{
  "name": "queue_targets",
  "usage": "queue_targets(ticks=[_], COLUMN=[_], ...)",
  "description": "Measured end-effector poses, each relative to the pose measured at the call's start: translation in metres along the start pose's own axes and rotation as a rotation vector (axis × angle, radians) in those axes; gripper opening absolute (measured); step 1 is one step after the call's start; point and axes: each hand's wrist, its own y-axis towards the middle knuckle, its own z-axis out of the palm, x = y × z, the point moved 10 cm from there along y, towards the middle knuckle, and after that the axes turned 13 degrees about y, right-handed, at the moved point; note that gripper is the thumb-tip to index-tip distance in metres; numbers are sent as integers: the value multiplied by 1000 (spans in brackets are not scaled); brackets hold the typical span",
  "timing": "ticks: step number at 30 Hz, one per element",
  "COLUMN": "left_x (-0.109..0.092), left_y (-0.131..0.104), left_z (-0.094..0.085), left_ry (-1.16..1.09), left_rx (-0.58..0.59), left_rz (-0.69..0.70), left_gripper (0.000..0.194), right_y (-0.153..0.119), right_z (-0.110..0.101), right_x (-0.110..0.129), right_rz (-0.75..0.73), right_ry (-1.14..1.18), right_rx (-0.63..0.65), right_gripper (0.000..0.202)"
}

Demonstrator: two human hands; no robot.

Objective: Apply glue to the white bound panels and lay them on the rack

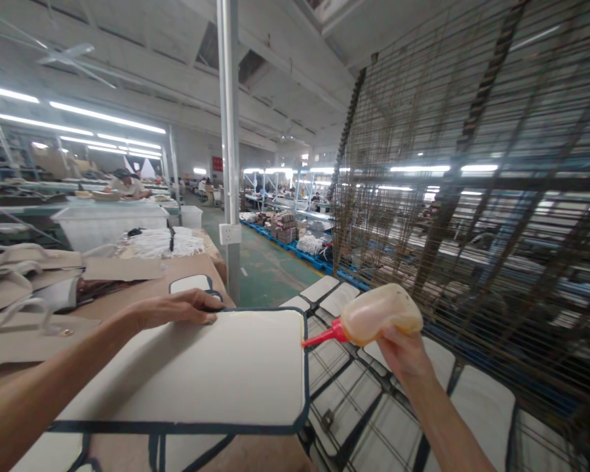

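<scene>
My left hand (pixel 189 307) grips the far edge of a large off-white panel (pixel 201 373) with dark blue edging and rounded corners, thumb on its face and fingers partly hidden behind. In my right hand (pixel 400 344) is a squeeze glue bottle (pixel 381 313), tilted almost sideways, its red nozzle (pixel 324 334) pointing left. The nozzle tip meets the panel's right edge, near the upper right corner. A thin yellowish line of glue shows along the border there.
Similar white panels lie on a wire rack (pixel 386 426) at the right, whose mesh shelves rise beside me. Beige bags (pixel 24 328) and bundled white straps (pixel 170 242) lie on the left table. A metal post (pixel 230 131) stands ahead.
</scene>
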Motion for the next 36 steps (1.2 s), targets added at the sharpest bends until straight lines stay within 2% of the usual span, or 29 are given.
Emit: queue_targets(ticks=[4, 9, 14, 19, 24, 27, 31, 36], left_x=[-7, -12, -5, 12, 13, 13, 16, 25], left_y=[-4, -10, -11, -10, -12, -14, -13, -14], left_z=[2, 9, 6, -9, -2, -1, 1, 1], left_ry=[-18, -37, -25, -74, -88, -124, -139, -151], left_rx=[57, 159, 150, 29, 102, 104, 112, 101], left_rz=[-31, -63, -64, -117, -111, -123, -117, -88], left_gripper=[40, 47, 45, 38, 41, 43, 44, 34], right_y=[-5, -13, -19, -24, -28, -30, -32, -34], right_z=[2, 9, 12, 9, 4, 1, -4, -8], right_x=[0, 0, 0, -2, -7, -11, -12, -10], right_rz=[15, 42, 64, 78, 104, 114, 110, 93], right_ry=[3, -4, -7, 2, -7, -15, -20, -33], right_rx=[8, 43, 53, 57, 109, 146, 124, 67], right_gripper=[71, 67, 73, 80, 75, 73, 71, 68])
